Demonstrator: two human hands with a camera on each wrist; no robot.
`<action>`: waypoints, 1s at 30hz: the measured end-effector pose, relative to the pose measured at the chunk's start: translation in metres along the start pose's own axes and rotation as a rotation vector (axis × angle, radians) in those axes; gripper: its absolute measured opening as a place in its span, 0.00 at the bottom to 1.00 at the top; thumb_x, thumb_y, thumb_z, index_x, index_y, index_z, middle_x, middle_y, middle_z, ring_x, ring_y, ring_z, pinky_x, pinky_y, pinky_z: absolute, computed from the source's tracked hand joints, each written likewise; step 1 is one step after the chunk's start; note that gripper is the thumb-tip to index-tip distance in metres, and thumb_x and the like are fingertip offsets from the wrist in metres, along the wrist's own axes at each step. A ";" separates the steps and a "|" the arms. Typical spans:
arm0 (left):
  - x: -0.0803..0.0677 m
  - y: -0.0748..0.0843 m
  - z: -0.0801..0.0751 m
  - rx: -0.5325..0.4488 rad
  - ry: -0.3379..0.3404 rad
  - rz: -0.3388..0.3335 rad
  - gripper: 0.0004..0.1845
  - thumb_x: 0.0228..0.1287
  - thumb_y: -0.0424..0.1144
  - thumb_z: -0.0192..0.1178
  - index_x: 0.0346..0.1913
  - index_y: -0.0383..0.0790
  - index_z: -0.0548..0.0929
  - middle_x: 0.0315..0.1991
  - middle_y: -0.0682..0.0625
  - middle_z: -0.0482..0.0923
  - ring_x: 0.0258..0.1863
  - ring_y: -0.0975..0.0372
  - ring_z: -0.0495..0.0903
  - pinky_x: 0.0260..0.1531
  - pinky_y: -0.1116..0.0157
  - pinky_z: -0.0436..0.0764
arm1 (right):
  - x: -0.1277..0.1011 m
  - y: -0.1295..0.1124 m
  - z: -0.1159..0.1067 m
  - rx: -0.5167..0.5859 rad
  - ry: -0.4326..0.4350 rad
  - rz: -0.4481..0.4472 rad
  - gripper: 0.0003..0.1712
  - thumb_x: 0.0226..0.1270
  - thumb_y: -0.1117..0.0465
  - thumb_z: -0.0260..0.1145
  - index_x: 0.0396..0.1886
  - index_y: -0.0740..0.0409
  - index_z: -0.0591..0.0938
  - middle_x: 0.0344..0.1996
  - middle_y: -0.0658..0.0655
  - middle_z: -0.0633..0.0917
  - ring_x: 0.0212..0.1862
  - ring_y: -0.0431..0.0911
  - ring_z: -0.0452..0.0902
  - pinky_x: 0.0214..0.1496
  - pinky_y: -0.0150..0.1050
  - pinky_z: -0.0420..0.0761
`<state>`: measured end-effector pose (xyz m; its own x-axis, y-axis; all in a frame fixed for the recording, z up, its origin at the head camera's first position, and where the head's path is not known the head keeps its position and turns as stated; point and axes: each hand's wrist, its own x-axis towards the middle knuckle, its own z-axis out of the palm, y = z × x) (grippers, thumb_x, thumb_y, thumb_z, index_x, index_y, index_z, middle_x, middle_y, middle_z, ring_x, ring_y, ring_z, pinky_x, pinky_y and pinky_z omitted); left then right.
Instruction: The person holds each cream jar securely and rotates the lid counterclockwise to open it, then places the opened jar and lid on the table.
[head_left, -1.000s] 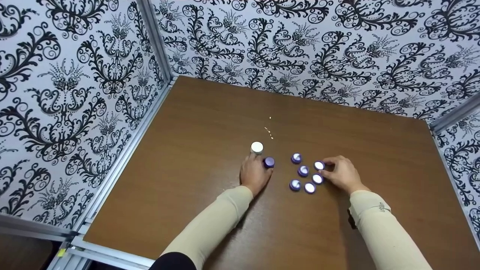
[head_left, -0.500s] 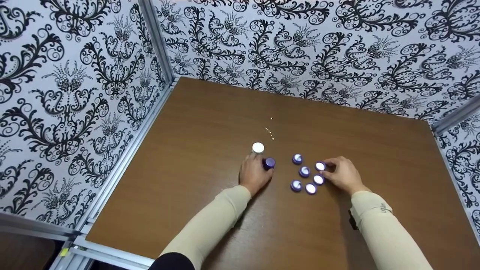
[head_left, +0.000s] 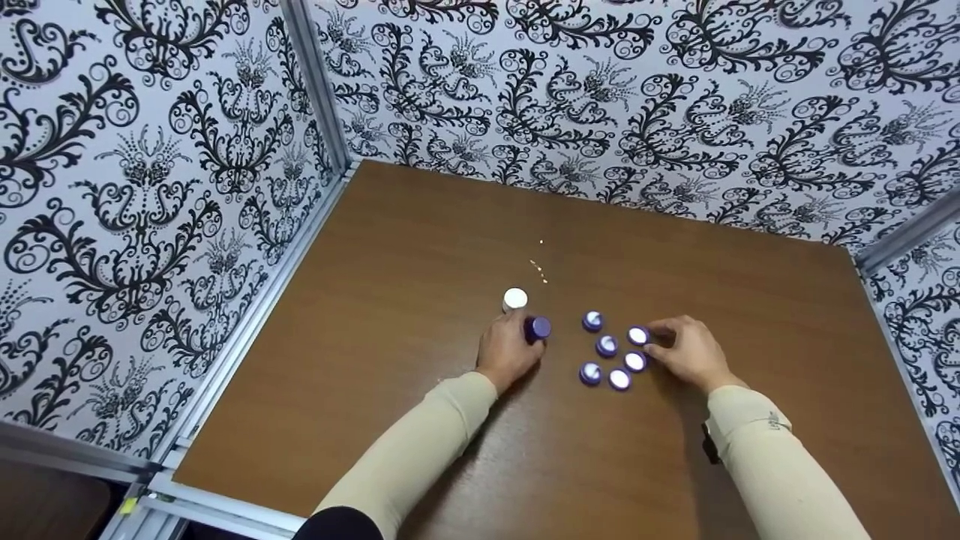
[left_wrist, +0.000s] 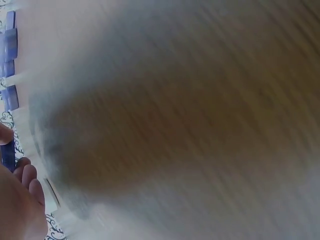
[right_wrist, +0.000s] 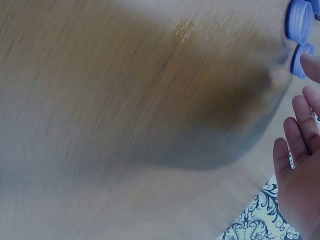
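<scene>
My left hand (head_left: 508,351) grips a short, dark purple cylinder (head_left: 539,328) between thumb and fingers. Its flat purple top faces up. Just beyond the knuckles stands a white-topped round container (head_left: 515,298), its lower part hidden by the hand. To the right, my right hand (head_left: 691,351) pinches a small purple cap with a white face (head_left: 638,335) between thumb and forefinger. In the right wrist view the other fingers (right_wrist: 296,142) are spread apart. Beside it lie more round purple pieces, among them a white-faced one (head_left: 634,361) and a shinier, pale-topped one (head_left: 607,346).
All this sits on a brown wooden table (head_left: 390,247). A few small pale specks (head_left: 539,268) mark the wood behind the white container. Patterned panels (head_left: 577,97) and a metal frame (head_left: 319,82) enclose the back and left side.
The head view drifts slightly. Within the left hand, the purple cylinder shows a little more of its side, and the fingers shift slightly. The right hand keeps its hold on the cap.
</scene>
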<state>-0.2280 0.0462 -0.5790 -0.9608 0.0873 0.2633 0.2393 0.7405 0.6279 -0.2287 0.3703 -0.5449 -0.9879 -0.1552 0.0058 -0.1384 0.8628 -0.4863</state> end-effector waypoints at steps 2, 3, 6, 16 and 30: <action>-0.001 -0.001 0.000 -0.009 0.003 0.009 0.19 0.51 0.43 0.70 0.47 0.45 0.82 0.44 0.50 0.84 0.47 0.55 0.82 0.44 0.55 0.80 | -0.001 -0.002 -0.002 0.007 0.009 0.001 0.21 0.63 0.58 0.71 0.54 0.63 0.84 0.53 0.64 0.80 0.59 0.62 0.70 0.61 0.63 0.66; -0.002 -0.002 0.000 -0.014 0.006 0.014 0.19 0.50 0.43 0.70 0.47 0.45 0.82 0.44 0.50 0.84 0.47 0.55 0.82 0.44 0.55 0.81 | -0.002 -0.004 -0.002 0.012 0.017 0.001 0.21 0.63 0.58 0.71 0.53 0.62 0.84 0.52 0.64 0.80 0.59 0.62 0.70 0.61 0.62 0.66; -0.003 -0.002 0.001 -0.026 0.018 0.027 0.19 0.50 0.42 0.70 0.46 0.44 0.82 0.44 0.50 0.84 0.46 0.55 0.82 0.45 0.57 0.80 | -0.002 -0.009 -0.004 0.016 0.047 -0.011 0.20 0.62 0.60 0.71 0.53 0.63 0.83 0.51 0.64 0.80 0.58 0.62 0.70 0.59 0.62 0.67; -0.003 0.000 0.001 -0.069 0.036 0.062 0.18 0.49 0.40 0.71 0.45 0.42 0.83 0.43 0.49 0.84 0.46 0.56 0.81 0.50 0.60 0.78 | 0.006 -0.041 0.004 0.007 0.114 -0.143 0.19 0.62 0.62 0.71 0.52 0.63 0.84 0.48 0.62 0.83 0.55 0.60 0.74 0.59 0.59 0.69; -0.006 0.001 -0.004 -0.076 0.055 0.094 0.18 0.47 0.38 0.72 0.43 0.40 0.83 0.40 0.47 0.84 0.43 0.54 0.82 0.47 0.59 0.79 | 0.018 -0.114 0.047 0.161 -0.004 -0.235 0.19 0.65 0.59 0.71 0.53 0.63 0.84 0.47 0.57 0.85 0.48 0.52 0.83 0.52 0.48 0.79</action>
<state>-0.2219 0.0438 -0.5772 -0.9251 0.1157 0.3617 0.3396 0.6781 0.6518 -0.2274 0.2460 -0.5306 -0.9295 -0.3444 0.1316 -0.3507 0.7155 -0.6042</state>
